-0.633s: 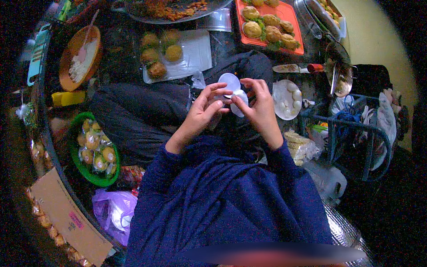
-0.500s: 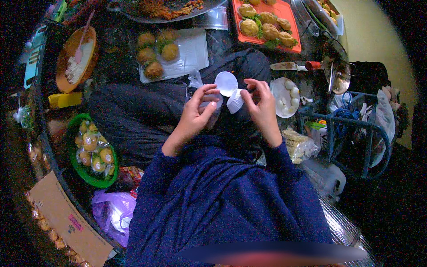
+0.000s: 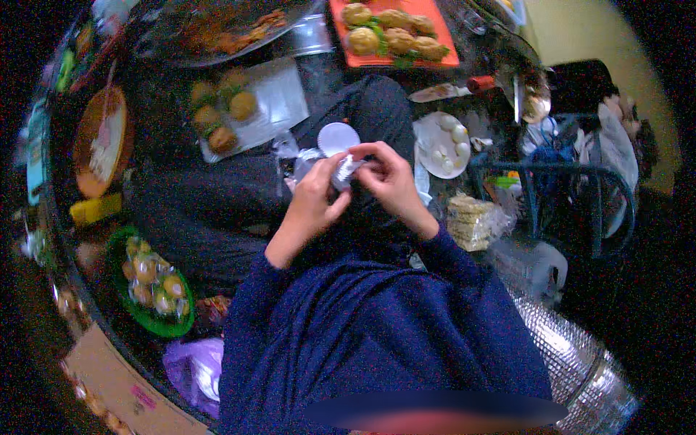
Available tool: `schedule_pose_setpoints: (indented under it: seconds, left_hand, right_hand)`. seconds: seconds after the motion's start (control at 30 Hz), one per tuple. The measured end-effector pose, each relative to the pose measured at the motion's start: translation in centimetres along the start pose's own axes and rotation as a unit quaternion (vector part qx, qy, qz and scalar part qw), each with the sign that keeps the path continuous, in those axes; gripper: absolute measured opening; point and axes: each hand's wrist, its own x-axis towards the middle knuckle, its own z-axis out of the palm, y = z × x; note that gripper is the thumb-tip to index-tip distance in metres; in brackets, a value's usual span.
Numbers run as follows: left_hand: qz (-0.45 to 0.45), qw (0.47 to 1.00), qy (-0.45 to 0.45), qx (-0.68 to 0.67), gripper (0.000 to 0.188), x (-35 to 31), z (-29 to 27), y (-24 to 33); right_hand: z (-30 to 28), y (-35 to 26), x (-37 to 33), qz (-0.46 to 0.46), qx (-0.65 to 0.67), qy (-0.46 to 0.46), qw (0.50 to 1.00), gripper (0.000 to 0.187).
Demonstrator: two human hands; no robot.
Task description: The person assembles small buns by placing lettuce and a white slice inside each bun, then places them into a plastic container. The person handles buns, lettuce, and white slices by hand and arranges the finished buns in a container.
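Observation:
In front of my lap, both hands meet around a small white pleated paper cup [image 3: 345,172]. My left hand [image 3: 313,201] grips it from the left with thumb and fingers. The fingers of my right hand [image 3: 390,177] close on its right side; motion blurs the fingertips. Just beyond the fingers is a round white paper cup [image 3: 338,138], its flat bottom facing up toward me. Crumpled clear plastic [image 3: 287,143] lies on my leg, left of that cup.
A clear tray [image 3: 279,94] with several round brown buns is ahead left. Beyond stands an orange tray [image 3: 439,55] of filled buns. To the right are a knife [image 3: 439,93], a plate of eggs [image 3: 441,169] and a blue basket [image 3: 529,170]. A green basket [image 3: 190,322] holds wrapped buns at left.
My hands have come together around one paper cup, which stood tilted between them before. The right hand moved left and inward. The whole view has shifted and turned a little.

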Motion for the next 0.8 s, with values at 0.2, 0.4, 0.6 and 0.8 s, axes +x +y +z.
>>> schedule_pose_setpoints:
  seconds: [0.2, 0.4, 0.6, 0.8]
  left_hand:
    - [-0.055, 0.995, 0.000, -0.084, 0.054, -0.2, -0.5, 0.2]
    - [-0.084, 0.989, -0.025, -0.118, 0.043, 1.0, -0.9, 1.1]
    - [-0.030, 0.998, -0.057, 0.022, 0.029, 3.0, 0.2, 1.4]
    - [0.017, 0.985, -0.049, 0.164, 0.016, 4.1, 1.4, 1.4]
  right_hand:
    - [0.1, -0.5, -0.5, -0.135, -0.261, 0.070, 0.953, 0.028]
    - [-0.7, 0.1, 0.0, -0.249, -0.325, 0.108, 0.906, 0.022]
    - [-1.8, 1.3, 0.1, -0.207, -0.286, 0.131, 0.926, 0.015]
    - [-3.3, 2.4, -1.3, -0.114, -0.141, 0.161, 0.970, 0.012]
